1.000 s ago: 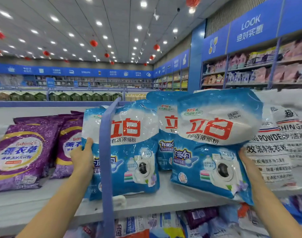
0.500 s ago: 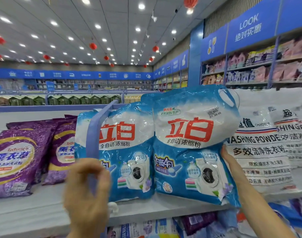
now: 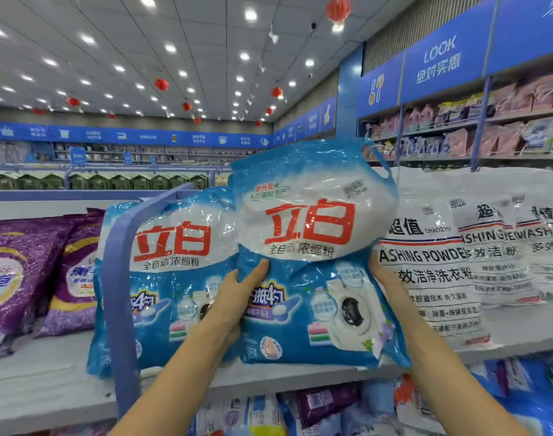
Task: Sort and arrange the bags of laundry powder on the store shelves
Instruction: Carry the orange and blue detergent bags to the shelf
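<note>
Your left hand point(image 3: 237, 297) grips the bag point(image 3: 312, 221) at its left edge. The thumb is pressed across the front just under the white panel, and the other fingers are tucked out of sight behind. Your right hand point(image 3: 382, 275) meets the opposite edge at about the same height. Its fingers are hidden behind the plastic, so you cannot tell whether they curl or lie flat as a support.

Holding both sides at mid-height likely keeps the slumping powder from folding the bag, and keeps the label facing you while you steer it. The bag stands between your hands, upright and leaning slightly. Its top is well above your fingers and its bottom hem is below them, near the front lip of the shelf point(image 3: 48, 382). Whether it rests there is unclear.

Just left of your left fingers stands a matching blue bag point(image 3: 171, 247), partly overlapped by yours, with a blue post point(image 3: 121, 294) in front of it. Beyond that sit purple bags point(image 3: 20, 272). White bags point(image 3: 432, 262) stand just past your right fingers.
</note>
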